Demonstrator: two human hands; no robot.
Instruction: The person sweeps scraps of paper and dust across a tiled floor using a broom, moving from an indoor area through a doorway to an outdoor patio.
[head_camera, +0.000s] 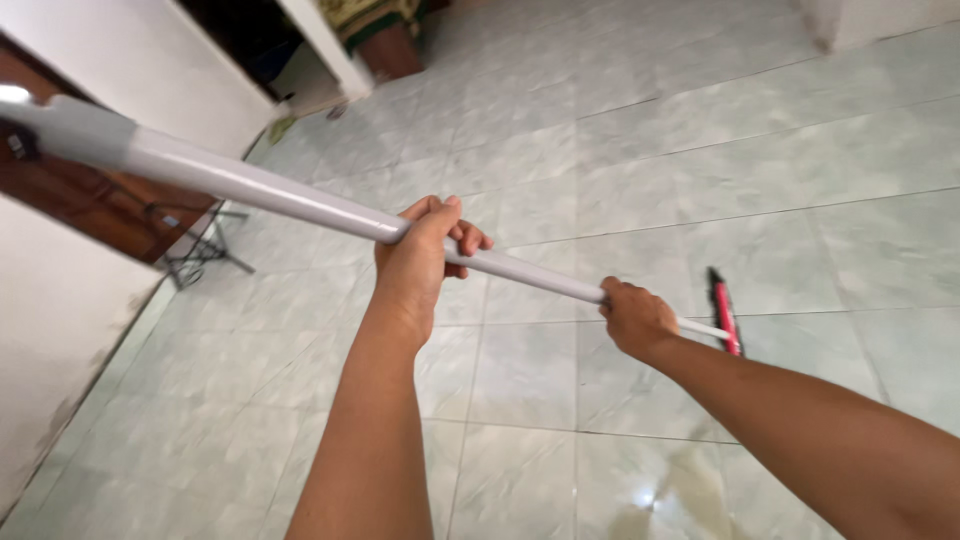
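1. The grey mop handle (300, 200) slanted across the tiled floor (760, 150), its red head (724, 310) down on the tiles.
2. The left hand (420, 255) was clamped mid-handle.
3. The right hand (635, 318) gripped lower, near the head.
4. A wooden door (90, 205) stood at the floor's left edge.

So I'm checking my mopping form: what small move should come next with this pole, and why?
Probably draw the pole back toward you. Both the left hand and right hand grip it, the red head sits far out on the tiled floor, and the near tiles look wet.
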